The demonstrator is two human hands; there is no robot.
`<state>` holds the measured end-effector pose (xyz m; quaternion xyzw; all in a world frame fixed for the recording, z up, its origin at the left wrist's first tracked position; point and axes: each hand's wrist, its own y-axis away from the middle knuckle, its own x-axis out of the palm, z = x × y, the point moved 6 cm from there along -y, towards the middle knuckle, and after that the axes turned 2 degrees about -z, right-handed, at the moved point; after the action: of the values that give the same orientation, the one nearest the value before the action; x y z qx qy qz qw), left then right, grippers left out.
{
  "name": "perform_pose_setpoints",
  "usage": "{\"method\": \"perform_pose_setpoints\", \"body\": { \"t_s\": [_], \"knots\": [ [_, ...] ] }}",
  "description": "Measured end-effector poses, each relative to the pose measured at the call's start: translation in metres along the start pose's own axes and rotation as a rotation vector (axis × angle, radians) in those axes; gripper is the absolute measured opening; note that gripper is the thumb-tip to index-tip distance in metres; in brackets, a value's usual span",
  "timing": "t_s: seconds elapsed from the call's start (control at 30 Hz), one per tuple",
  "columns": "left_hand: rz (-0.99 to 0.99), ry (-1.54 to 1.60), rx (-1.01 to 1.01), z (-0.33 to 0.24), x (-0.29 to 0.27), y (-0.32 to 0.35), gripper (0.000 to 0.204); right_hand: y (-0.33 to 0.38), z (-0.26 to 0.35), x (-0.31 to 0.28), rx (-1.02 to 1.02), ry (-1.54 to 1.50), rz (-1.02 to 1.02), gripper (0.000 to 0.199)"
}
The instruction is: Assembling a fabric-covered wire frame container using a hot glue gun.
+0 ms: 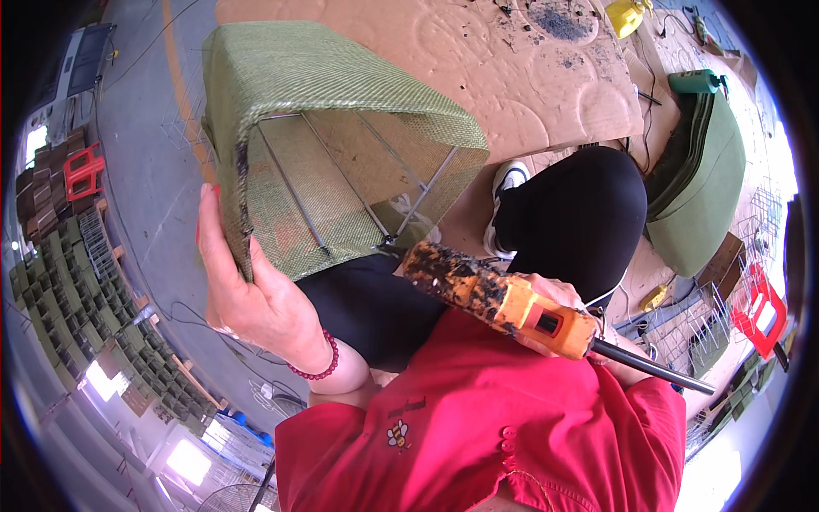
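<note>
A green woven-fabric basket with a thin metal wire frame inside lies tilted over my lap, its open side toward me. My left hand grips its left edge, thumb on the inner side and fingers on the outer. A dark line runs along that edge. An orange hot glue gun, heavily smeared with black, is in my right hand, most of which is hidden behind the gun's body. Its nozzle points left, close to the basket's lower rim. A black glue stick sticks out of its back end.
A cardboard sheet with black crumbs lies ahead. Stacked green fabric pieces and a teal bottle are at right. Red stools stand at both sides, and rows of green baskets at left. Cables cross the floor.
</note>
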<state>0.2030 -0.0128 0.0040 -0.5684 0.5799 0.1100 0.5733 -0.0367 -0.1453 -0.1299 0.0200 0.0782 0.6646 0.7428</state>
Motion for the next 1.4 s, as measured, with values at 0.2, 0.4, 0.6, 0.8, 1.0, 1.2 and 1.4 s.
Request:
{"method": "perform_pose_setpoints", "body": {
  "t_s": [0.2,0.4,0.6,0.8,1.0,1.2,1.4],
  "knots": [
    [-0.003,0.028,0.106,-0.011,0.003,-0.002,0.041,0.010,-0.003,-0.009,-0.016,0.104,-0.111,0.040],
    [0.007,0.038,0.094,-0.014,0.000,-0.003,0.037,0.031,-0.030,-0.005,-0.038,-0.081,-0.185,0.044],
    [0.039,-0.016,0.145,-0.018,0.001,-0.007,0.056,0.013,0.006,-0.016,0.017,0.034,-0.171,0.033],
    [0.004,-0.018,0.171,-0.019,0.000,-0.009,0.062,0.011,0.011,-0.016,0.055,0.004,-0.207,0.028],
    [-0.012,-0.027,0.188,-0.019,0.001,-0.009,0.065,0.019,-0.004,-0.016,0.206,-0.240,-0.192,0.031],
    [0.007,-0.058,0.174,-0.017,0.002,-0.010,0.066,0.019,0.003,-0.023,0.148,-0.046,-0.199,0.032],
    [-0.014,-0.050,0.195,-0.016,0.003,-0.010,0.066,0.034,-0.010,-0.022,0.616,-0.484,-0.296,0.039]
  ]
}}
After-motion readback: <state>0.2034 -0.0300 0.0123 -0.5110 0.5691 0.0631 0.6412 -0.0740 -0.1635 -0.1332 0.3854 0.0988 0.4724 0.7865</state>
